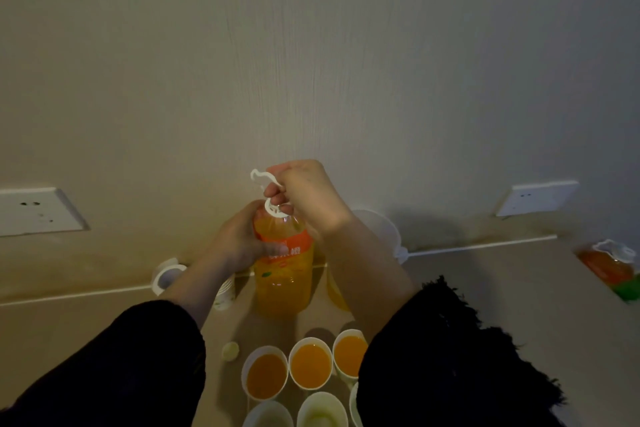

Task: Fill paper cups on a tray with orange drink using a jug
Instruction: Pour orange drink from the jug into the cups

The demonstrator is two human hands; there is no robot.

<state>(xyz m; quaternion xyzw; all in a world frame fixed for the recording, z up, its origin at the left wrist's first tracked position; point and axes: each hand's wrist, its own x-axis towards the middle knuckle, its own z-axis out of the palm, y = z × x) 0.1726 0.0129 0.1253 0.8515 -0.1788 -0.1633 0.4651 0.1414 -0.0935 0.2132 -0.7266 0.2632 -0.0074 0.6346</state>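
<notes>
A white wall socket [38,211] sits far out at nine o'clock from the orange drink bottle [284,274]. Closer in at eight o'clock, a white ring-shaped plastic piece [166,276] lies at the table's back edge. A stack of paper cups [225,291] stands just beside it, partly hidden by the left forearm. A small pale bottle cap [230,351] lies on the table at seven o'clock.

The left hand [239,243] is wrapped round the bottle's shoulder at the label, fingers curled tight to it. The bottle stands upright at the middle of the table, close to the wall and mostly full. The right hand [304,194] comes in from above, its fingers curled round the white carry handle [266,184] ringed on the bottle's neck. The hand hides the bottle's mouth.

At six o'clock stand three filled paper cups [310,366] in a row, touching, with orange drink near their rims. Nearer the person are two empty paper cups [322,409]. The right sleeve covers further cups on that side.

Behind the right forearm, at two o'clock, a translucent jug [384,229] shows only in part. A second wall socket [536,198] sits further right. At three o'clock, well apart, another orange bottle [609,267] rests at the frame's edge.
</notes>
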